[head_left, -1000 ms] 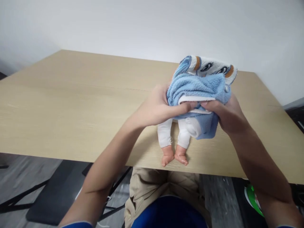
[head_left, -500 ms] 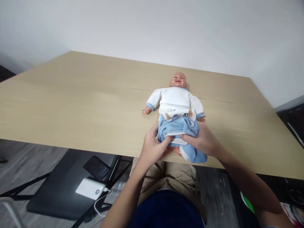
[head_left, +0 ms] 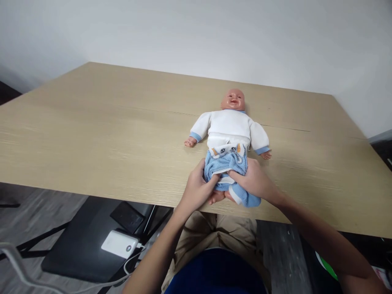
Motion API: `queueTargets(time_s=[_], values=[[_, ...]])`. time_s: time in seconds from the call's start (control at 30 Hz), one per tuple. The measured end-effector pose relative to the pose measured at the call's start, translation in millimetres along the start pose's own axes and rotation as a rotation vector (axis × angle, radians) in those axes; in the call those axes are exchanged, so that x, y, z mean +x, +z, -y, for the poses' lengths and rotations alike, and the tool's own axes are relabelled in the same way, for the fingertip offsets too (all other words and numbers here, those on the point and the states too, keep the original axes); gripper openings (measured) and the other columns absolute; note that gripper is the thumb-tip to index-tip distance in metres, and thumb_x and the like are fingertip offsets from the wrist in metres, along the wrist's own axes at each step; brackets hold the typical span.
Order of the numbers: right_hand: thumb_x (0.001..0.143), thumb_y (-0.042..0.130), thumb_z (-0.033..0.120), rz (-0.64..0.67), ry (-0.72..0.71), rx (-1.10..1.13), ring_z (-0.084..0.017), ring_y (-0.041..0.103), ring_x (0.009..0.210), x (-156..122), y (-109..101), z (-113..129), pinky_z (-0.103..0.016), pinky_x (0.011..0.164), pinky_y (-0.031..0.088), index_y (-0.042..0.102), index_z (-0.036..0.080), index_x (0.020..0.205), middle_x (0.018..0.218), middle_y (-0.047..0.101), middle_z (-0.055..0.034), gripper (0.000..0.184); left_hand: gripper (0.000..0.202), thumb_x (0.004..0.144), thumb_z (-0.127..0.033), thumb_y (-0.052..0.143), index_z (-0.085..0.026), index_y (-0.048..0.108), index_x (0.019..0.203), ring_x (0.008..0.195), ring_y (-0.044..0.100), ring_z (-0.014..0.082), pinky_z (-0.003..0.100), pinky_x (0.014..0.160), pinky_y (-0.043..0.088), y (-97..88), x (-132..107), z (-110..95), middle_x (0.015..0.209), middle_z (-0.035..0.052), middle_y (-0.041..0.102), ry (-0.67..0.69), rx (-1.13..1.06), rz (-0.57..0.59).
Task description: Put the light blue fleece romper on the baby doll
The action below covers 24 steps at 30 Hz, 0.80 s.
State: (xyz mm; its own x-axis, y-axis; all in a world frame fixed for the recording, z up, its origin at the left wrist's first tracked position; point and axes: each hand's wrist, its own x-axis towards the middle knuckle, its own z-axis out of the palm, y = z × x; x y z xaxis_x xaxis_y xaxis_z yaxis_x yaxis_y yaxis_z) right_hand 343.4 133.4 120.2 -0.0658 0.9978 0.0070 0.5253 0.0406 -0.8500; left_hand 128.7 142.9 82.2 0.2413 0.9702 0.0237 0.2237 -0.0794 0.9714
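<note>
A baby doll in a white top lies on its back on the wooden table, head towards the wall. Bunched blue trousers with a cartoon face print sit over its legs, near the table's front edge. My left hand grips the trousers' left side, fingers curled into the cloth. My right hand grips the right side the same way. The doll's bare feet peek out below the cloth between my hands.
Under the table's front left stands a black chair with a dark phone and a white power bank with a cable. A green thing lies on the floor at the right. My tan trousers show below.
The blue trousers, held up high in front of the doll a second ago, have come down over its legs. Its head and body are now uncovered, and both hands moved down toward the near edge.
</note>
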Motion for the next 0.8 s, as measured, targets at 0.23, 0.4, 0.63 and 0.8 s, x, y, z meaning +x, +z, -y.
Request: queueTargets(time_s=[0.23,0.4,0.63,0.8], values=[[0.086,0.073,0.041,-0.074,0.006,-0.024,-0.028,0.075,0.082,28.2,0.6,-12.6,-0.039,0.077,0.058,0.069,0.024,0.081,0.084,0.083,-0.006,0.018,0.036,0.099,-0.034,0.071,-0.019,0.072,0.131,0.111,0.077,0.0284,0.038,0.096,0.057,-0.8,26.6,2.4,0.121,0.0085,0.084,0.029,0.023,0.04],[0.087,0.072,0.038,-0.053,-0.027,-0.058,-0.026,0.073,0.081,41.7,-11.8,-15.3,-0.039,0.08,0.059,0.07,0.023,0.082,0.085,0.082,-0.0052,0.015,0.03,0.098,-0.036,0.072,-0.018,0.075,0.121,0.1,0.075,0.0273,0.038,0.089,0.055,-2.2,34.9,-4.1,0.11,0.0075,0.082,0.032,0.161,0.012],[0.087,0.074,0.031,0.057,-0.076,-0.023,-0.023,0.073,0.08,8.4,-20.8,23.8,-0.035,0.077,0.056,0.07,0.023,0.086,0.085,0.081,-0.0008,0.009,0.039,0.095,-0.035,0.075,-0.02,0.076,0.131,0.109,0.079,0.0268,0.036,0.095,0.06,-14.4,5.2,-31.4,0.121,0.0058,0.085,0.002,-0.036,0.027],[0.088,0.08,0.033,0.14,-0.07,-0.053,-0.023,0.073,0.08,-15.1,-10.0,38.4,-0.034,0.076,0.053,0.072,0.024,0.091,0.088,0.081,-0.0006,0.012,0.045,0.093,-0.033,0.073,-0.02,0.073,0.136,0.123,0.081,0.0298,0.04,0.108,0.063,-21.0,-20.4,-31.0,0.132,0.0079,0.085,-0.079,-0.095,0.023]])
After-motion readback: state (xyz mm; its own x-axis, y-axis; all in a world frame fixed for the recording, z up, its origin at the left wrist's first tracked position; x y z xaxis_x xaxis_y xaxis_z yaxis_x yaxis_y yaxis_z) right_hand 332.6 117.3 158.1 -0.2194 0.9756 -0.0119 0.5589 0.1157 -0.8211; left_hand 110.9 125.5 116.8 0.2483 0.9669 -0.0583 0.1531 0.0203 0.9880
